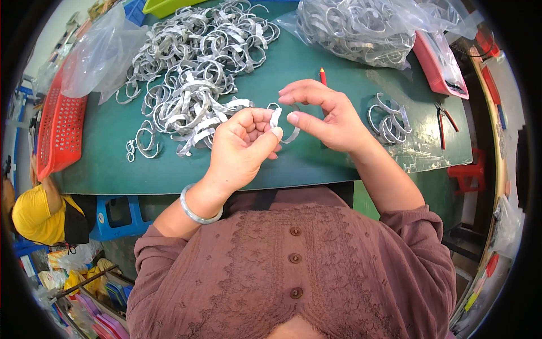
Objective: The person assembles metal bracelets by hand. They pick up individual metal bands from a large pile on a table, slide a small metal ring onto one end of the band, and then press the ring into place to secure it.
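My left hand (243, 144) is closed, its thumb and fingers pinching a silvery open cuff bracelet (293, 134) above the near half of the table. Close beside it on the right, my right hand (333, 116) has its thumb and fingers apart. Its thumb is near the bracelet's curve; whether they touch is hard to tell. Beyond my left hand spreads a big heap of similar grey cuff bracelets (195, 90). A small group of them (389, 120) lies apart, to the right of my right hand. Some tiny rings (131, 150) sit at the heap's near left.
The green table (271, 175) also carries a clear bag of bracelets (353, 34), a pink tray (432, 65), red-handled pliers (442, 124) and a red pen-like tool (322, 75). At left are a red perforated basket (61, 127), a plastic bag (104, 51) and a person in yellow (36, 214).
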Demonstrator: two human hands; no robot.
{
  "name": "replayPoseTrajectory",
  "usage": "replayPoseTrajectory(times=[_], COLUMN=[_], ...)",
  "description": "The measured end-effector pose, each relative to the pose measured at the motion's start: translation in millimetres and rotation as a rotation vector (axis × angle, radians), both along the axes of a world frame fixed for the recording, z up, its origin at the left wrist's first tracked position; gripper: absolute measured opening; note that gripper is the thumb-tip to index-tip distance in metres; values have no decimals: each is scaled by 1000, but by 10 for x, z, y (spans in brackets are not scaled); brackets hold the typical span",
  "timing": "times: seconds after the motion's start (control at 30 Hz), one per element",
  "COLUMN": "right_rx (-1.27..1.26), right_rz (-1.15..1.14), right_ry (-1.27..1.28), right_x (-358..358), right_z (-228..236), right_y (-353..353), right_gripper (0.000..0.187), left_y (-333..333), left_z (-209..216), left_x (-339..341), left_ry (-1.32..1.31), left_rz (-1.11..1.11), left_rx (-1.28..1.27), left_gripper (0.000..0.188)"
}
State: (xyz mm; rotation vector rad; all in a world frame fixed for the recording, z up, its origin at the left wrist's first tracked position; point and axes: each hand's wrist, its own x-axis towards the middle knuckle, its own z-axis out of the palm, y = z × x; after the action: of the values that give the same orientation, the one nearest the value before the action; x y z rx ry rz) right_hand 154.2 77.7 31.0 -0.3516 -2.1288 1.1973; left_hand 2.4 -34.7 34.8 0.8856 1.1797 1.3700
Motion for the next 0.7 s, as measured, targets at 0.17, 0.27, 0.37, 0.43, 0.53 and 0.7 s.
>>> replayPoseTrajectory(times=[0.17,0.27,0.37,0.43,0.53,0.7], right_rx=[-37,-56,-66,-98,-118,-174], right_rz=[-36,-64,-69,-57,-10,-7], right_ry=[0,-7,-15,-16,-89,-92], right_x=[-29,-37,-37,-39,-11,-20], right_z=[-46,-52,-53,-33,-26,-29], right_y=[-35,-46,-47,-52,-32,-40], right_gripper=[13,10,9,9,8,8], left_y=[2,0,14,21,26,26], left_z=[-18,-29,-37,-18,-30,-38], left_x=[15,21,21,24,7,-15], left_ry=[17,23,6,-6,-27,-67], left_rz=[-24,-26,-36,-35,-58,-73], left_rx=[3,-11,-53,-87,-106,-140], left_gripper=[20,19,19,19,18,17])
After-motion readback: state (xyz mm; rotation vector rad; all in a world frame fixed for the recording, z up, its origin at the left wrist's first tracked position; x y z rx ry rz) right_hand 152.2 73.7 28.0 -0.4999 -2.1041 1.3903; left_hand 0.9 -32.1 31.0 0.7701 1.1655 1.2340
